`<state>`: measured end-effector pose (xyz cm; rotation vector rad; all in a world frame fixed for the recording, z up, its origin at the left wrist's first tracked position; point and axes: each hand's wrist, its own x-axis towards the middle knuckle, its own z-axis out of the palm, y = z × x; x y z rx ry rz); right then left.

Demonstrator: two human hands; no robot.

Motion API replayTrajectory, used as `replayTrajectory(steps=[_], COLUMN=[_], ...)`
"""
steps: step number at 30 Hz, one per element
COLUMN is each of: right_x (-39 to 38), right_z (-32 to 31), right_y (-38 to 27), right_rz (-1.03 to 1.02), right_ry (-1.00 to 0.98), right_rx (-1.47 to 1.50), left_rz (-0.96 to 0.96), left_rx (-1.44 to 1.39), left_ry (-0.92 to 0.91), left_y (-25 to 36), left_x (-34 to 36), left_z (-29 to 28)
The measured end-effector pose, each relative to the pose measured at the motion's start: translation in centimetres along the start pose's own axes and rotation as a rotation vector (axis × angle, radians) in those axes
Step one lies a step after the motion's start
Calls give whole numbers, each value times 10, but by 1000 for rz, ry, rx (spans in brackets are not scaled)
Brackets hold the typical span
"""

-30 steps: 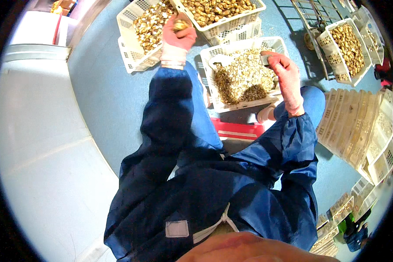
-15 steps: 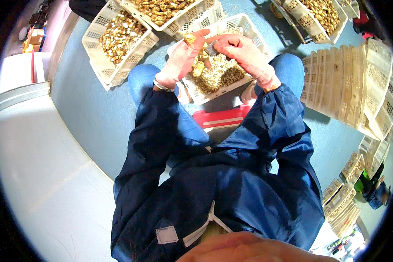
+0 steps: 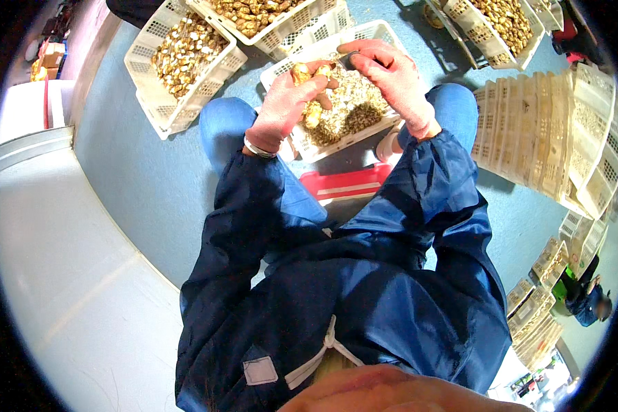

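My left hand [image 3: 281, 103], in a pink glove with bare fingertips, is closed around several golden-brown mushrooms [image 3: 312, 115]. Close by on the right, my gloved right hand [image 3: 397, 84] pinches a small dark blade [image 3: 348, 60], only partly visible between the fingers. The blade is held a little apart from the mushrooms. Under both hands, between my knees, stands a white perforated crate [image 3: 327, 152] holding pale and brown trimmings [image 3: 353, 110].
To the left, a white crate [image 3: 159, 123] holds mushrooms, with another full crate [image 3: 275, 41] beyond it. More crates [image 3: 463, 31] stand far right. Nested crates [image 3: 529, 130] lie to my right. A red-edged box [image 3: 343, 180] sits between my legs. Another person [image 3: 587, 302] is at far right.
My right hand has drawn slightly up and away from the left, so a gap now shows between them. The left hand has lowered a little, still holding the mushrooms.
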<state>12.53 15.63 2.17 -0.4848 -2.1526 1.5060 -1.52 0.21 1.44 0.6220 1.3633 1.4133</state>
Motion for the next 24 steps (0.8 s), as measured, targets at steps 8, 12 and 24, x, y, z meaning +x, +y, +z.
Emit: replayTrajectory(steps=[8,12,24], right_x=[3,-1,5], right_z=[1,11,0], right_y=[5,2,7], right_rz=[-129,-114,-88], right_ry=[-34,-96,-70], right_rx=[-107,-115,-105], left_rz=[36,72,26], left_rx=[92,76,62], left_ry=[87,93,49], left_y=[-12,-19,-18], left_x=[4,7,2], left_z=[1,-1,0])
